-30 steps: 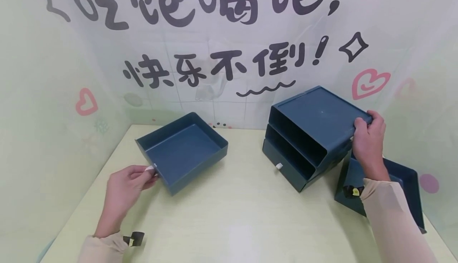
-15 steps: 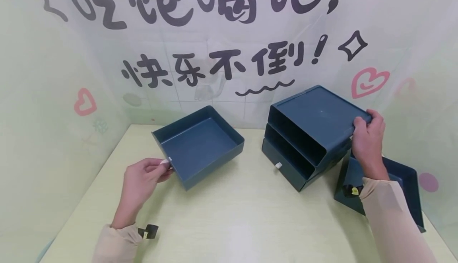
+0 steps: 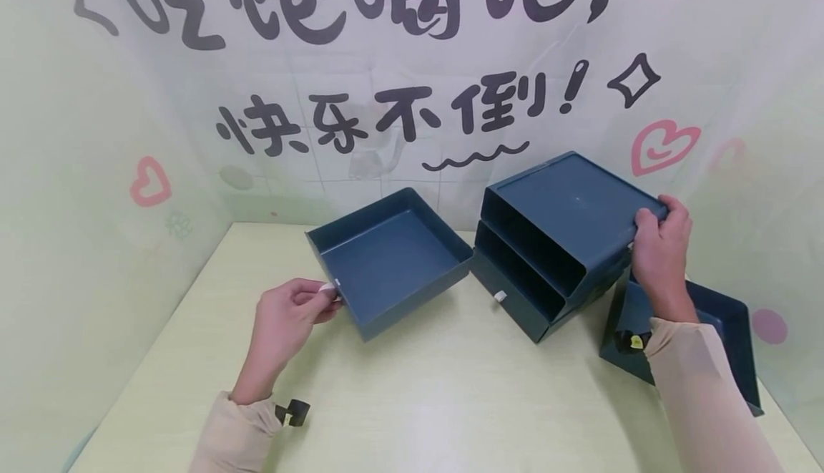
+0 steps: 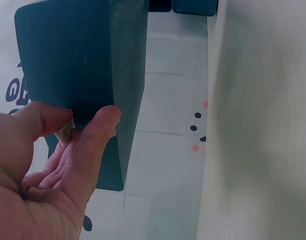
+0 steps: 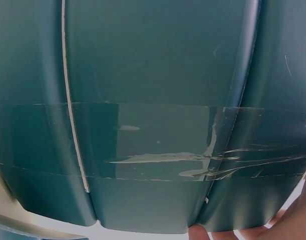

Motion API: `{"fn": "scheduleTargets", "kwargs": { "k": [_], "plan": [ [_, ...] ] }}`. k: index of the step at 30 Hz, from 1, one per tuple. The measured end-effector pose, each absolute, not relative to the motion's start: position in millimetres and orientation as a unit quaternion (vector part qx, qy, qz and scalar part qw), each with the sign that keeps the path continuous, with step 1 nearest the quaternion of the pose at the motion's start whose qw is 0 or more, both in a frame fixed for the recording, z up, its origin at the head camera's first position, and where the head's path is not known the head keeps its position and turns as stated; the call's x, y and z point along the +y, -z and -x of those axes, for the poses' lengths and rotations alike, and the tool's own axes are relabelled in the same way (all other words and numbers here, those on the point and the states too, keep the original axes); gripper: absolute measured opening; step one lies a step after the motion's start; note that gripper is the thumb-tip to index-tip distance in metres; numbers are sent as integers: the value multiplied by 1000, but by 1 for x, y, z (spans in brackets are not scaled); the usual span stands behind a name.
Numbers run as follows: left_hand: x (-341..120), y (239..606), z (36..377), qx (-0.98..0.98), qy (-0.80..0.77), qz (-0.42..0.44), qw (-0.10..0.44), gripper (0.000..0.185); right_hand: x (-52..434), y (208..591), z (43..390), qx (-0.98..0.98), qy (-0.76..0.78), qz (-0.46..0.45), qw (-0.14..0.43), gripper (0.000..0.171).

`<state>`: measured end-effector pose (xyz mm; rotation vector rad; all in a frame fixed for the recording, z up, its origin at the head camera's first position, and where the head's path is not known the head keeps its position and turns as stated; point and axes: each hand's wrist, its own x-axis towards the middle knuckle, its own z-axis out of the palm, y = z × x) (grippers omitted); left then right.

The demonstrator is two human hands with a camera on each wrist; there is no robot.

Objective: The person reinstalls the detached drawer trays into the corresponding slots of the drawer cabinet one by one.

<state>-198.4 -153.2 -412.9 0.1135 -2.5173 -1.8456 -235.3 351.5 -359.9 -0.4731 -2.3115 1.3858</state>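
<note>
**Loose drawer held beside the drawer cabinet**

A dark blue drawer (image 3: 391,262) is held just left of the drawer cabinet (image 3: 558,233), its far corner close to the cabinet's front. The drawer's small white pull tab (image 3: 331,289) is pinched by the left hand (image 3: 287,315), thumb and forefinger closed on it. The cabinet's rear top corner is gripped by the right hand (image 3: 661,251), fingers curled over the edge. Two open slots are seen in the cabinet, above a closed bottom drawer (image 3: 508,294). Another drawer (image 3: 724,330) lies just right of the cabinet, on the pale table (image 3: 438,394).
</note>
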Motion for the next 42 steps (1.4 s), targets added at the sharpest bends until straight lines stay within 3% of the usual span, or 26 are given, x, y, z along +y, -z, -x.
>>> {"fn": "scheduleTargets", "kwargs": {
  "k": [42],
  "plan": [
    [-106, 419, 187, -792, 608, 17, -49, 15, 351, 359, 237, -826, -497, 174, 203, 64]
  ]
}}
